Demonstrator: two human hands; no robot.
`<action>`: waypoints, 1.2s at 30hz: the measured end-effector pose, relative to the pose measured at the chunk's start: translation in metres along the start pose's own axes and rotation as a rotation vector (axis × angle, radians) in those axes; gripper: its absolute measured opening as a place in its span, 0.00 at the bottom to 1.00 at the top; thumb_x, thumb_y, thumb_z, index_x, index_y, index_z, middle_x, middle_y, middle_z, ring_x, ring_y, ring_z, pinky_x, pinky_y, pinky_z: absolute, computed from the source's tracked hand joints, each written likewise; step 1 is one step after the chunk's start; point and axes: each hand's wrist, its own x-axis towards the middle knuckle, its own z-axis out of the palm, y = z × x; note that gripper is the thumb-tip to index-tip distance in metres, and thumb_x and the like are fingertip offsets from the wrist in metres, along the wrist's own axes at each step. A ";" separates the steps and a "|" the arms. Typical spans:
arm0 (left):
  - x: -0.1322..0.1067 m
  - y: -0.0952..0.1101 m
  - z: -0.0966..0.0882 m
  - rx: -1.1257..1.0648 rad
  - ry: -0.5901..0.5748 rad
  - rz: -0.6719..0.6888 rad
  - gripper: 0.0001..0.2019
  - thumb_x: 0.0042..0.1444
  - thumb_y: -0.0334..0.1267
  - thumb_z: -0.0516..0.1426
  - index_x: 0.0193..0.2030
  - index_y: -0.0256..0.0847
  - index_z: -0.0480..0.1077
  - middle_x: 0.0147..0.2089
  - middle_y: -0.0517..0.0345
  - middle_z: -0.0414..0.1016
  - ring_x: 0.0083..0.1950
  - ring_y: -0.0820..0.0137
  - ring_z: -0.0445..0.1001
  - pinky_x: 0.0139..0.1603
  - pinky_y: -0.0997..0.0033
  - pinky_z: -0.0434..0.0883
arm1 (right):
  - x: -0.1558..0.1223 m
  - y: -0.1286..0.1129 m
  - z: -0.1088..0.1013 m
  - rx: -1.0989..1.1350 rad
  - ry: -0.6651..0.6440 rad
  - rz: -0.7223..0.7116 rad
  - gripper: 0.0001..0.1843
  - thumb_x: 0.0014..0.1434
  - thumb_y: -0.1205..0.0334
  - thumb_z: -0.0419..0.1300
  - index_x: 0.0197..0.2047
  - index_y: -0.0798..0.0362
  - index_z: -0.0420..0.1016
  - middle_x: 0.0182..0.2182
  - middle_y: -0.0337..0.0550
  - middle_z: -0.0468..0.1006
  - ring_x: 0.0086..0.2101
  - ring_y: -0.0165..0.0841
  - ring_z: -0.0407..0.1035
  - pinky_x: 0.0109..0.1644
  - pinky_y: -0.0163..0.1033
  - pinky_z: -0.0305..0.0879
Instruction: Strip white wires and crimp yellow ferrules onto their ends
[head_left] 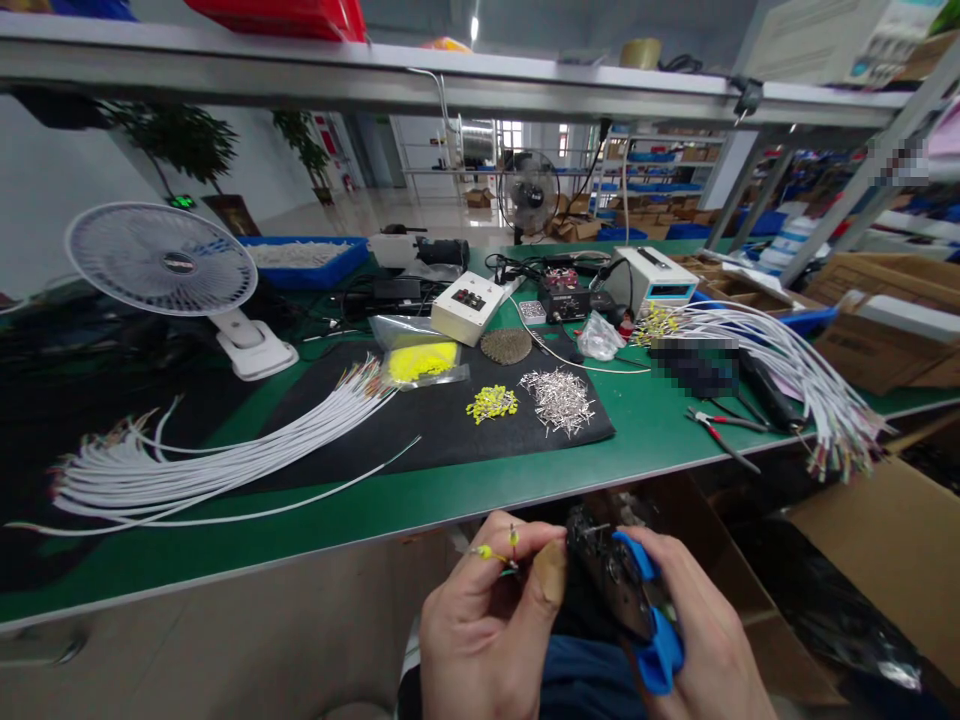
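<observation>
Farthest left of the fingers, a bundle of white multi-core cables lies fanned on the bench, with one cable apart along the near side, perhaps for easy picking. Beyond the left fingers sit a clear bag of yellow pieces and a loose heap of yellow-collared ferrules, seemingly tipped out within reach. The left hand has thumb and forefinger pinched on fine wires, two ferruled tips jutting out behind the forefinger, likely to stay clear of the tool. Up from the thumb lies a heap of silver pin terminals. Just right of the thumb is the dark head of the crimping pliers; the right hand has its fingers wrapped around the blue handles, presumably for squeezing leverage. Beyond them rest red-handled side cutters.
</observation>
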 end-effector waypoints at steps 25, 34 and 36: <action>-0.014 -0.003 0.025 0.035 -0.008 0.008 0.05 0.67 0.35 0.63 0.41 0.44 0.81 0.35 0.59 0.73 0.34 0.72 0.72 0.33 0.78 0.69 | -0.007 0.021 0.061 0.298 0.109 0.121 0.05 0.67 0.63 0.58 0.44 0.52 0.74 0.30 0.41 0.79 0.26 0.35 0.75 0.31 0.36 0.72; -0.006 0.007 0.015 0.138 -0.038 0.113 0.04 0.67 0.32 0.62 0.41 0.42 0.80 0.36 0.58 0.75 0.34 0.72 0.74 0.33 0.76 0.70 | -0.003 -0.006 0.044 0.467 -0.022 0.220 0.16 0.72 0.56 0.58 0.58 0.52 0.74 0.47 0.51 0.83 0.43 0.43 0.81 0.48 0.41 0.79; -0.005 0.006 0.014 0.191 -0.047 0.177 0.04 0.66 0.31 0.63 0.43 0.42 0.80 0.36 0.59 0.76 0.33 0.73 0.74 0.32 0.76 0.70 | -0.007 -0.010 0.039 0.503 -0.078 0.232 0.21 0.73 0.57 0.57 0.66 0.50 0.71 0.59 0.54 0.79 0.56 0.47 0.77 0.58 0.46 0.76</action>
